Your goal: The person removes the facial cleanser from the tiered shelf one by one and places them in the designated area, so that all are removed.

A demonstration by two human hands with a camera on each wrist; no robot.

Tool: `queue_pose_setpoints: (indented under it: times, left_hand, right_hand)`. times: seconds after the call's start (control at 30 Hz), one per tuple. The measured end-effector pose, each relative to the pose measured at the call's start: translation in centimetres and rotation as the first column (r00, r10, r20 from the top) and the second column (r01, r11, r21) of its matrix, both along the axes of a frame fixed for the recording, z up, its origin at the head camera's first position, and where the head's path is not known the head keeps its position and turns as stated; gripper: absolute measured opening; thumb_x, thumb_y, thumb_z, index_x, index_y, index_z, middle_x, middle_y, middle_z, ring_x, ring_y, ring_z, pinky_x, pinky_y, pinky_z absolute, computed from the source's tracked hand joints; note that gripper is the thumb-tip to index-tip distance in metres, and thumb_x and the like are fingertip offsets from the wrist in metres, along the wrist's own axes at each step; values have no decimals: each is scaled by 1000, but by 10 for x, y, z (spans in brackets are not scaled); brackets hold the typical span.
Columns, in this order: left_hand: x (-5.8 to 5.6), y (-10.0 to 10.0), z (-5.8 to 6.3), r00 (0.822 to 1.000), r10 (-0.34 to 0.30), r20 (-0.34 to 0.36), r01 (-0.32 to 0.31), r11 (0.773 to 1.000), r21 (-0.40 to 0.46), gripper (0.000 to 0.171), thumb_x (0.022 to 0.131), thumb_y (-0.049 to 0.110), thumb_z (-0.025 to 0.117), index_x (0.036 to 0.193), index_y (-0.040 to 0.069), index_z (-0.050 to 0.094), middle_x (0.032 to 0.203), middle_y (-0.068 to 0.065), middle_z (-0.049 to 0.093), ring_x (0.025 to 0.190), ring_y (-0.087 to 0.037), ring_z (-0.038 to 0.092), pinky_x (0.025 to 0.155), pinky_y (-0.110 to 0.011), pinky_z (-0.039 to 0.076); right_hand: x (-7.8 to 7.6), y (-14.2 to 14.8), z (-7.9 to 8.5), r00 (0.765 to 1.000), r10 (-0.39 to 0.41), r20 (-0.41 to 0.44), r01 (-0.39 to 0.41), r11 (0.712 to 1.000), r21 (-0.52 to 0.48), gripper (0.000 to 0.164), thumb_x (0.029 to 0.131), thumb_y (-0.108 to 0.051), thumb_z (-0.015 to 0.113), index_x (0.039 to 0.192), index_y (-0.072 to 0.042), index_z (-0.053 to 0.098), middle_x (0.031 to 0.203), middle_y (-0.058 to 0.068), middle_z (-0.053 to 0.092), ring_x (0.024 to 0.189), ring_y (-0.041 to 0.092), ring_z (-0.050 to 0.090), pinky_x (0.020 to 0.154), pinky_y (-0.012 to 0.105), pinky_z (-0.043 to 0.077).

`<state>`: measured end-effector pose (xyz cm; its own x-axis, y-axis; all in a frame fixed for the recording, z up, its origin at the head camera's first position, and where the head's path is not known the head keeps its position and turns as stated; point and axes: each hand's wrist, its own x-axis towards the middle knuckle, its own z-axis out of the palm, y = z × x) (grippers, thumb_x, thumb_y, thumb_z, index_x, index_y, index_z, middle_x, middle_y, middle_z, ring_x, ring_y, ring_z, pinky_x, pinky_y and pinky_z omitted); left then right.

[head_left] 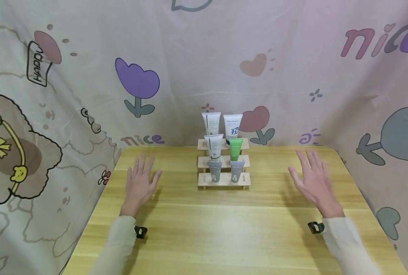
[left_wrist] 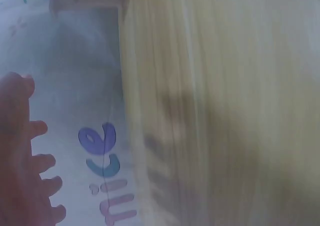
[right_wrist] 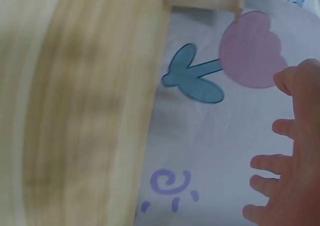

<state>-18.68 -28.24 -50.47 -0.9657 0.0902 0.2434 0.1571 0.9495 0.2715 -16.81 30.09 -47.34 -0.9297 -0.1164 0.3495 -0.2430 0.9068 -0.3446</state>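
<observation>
Rack (head_left: 226,179) at tabletop (head_left: 224,233) edge, twelve o'clock; left hand (head_left: 140,186) (ten), right hand (head_left: 313,182) (two) spread, well apart; tubes (head_left: 215,148) whole in head view only.

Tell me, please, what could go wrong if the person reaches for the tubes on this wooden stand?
The two grey squeeze tubes sit lowest on the wooden stand, in front of the others, so fingers reaching over might topple them. The green squeeze tube stands close in front of the white tube with a blue character, so grasping one could knock the other.
</observation>
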Motion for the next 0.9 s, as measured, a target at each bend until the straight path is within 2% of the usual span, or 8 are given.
queue_pose_setpoints:
  times: [0.13,0.27,0.33,0.4,0.53,0.7,0.83,0.9]
  left_hand:
    - [6,18,-5,1000,-15,-26,17,997,70,68,108,53,40,162,13,31,170,-20,11,151,-49,16,120,-71,12]
    - [13,39,-10,999,-36,-13,38,986,164,65,108,50,43,161,14,31,167,-24,17,150,-48,21,120,-70,16]
    - [16,49,-13,999,-41,0,39,972,231,64,108,49,44,162,16,31,167,-22,19,150,-47,23,119,-71,18]
    - [19,58,-17,999,-46,-3,44,948,315,61,108,46,47,161,17,33,166,-22,22,149,-47,24,116,-74,22]
    - [21,74,-27,995,-75,-60,95,880,466,55,108,36,52,157,12,40,161,-24,32,145,-48,31,111,-76,28]
    - [19,97,-41,980,-147,-138,200,787,584,48,107,20,57,149,1,48,152,-25,46,139,-46,42,113,-68,35]
    - [20,113,-49,983,-154,-102,179,668,722,45,106,16,58,148,1,50,149,-22,51,134,-45,50,113,-61,41]
    - [21,119,-52,986,-151,-77,154,603,783,44,107,16,58,147,1,50,148,-24,51,133,-46,51,112,-57,42]
  right_hand:
    - [-8,-12,7,997,46,-57,-54,986,-155,68,104,-38,58,161,-9,32,162,28,29,145,52,27,115,75,21]
    - [-17,-24,13,990,84,-114,-114,950,-292,66,102,-29,65,159,-11,37,158,25,38,143,49,33,113,74,27]
    - [-23,-30,16,986,96,-137,-139,927,-348,65,101,-25,67,158,-13,39,157,22,41,142,47,37,112,73,30]
    - [-29,-37,20,983,108,-148,-159,902,-401,64,100,-22,68,158,-14,40,155,19,45,139,44,41,111,70,34]
    - [-41,-52,26,980,151,-128,-196,826,-529,63,101,-19,69,157,-13,41,153,15,49,136,39,47,111,64,40]
    - [-54,-68,36,971,224,-82,-218,689,-692,63,103,-19,65,159,-17,37,151,12,49,137,37,48,113,58,41]
    - [-64,-78,43,956,287,-57,-224,591,-775,63,105,-21,62,160,-23,33,153,14,47,136,38,48,112,48,45]
    - [-70,-83,45,949,311,-48,-226,570,-790,63,105,-22,62,160,-25,33,153,15,47,136,38,48,110,41,47]
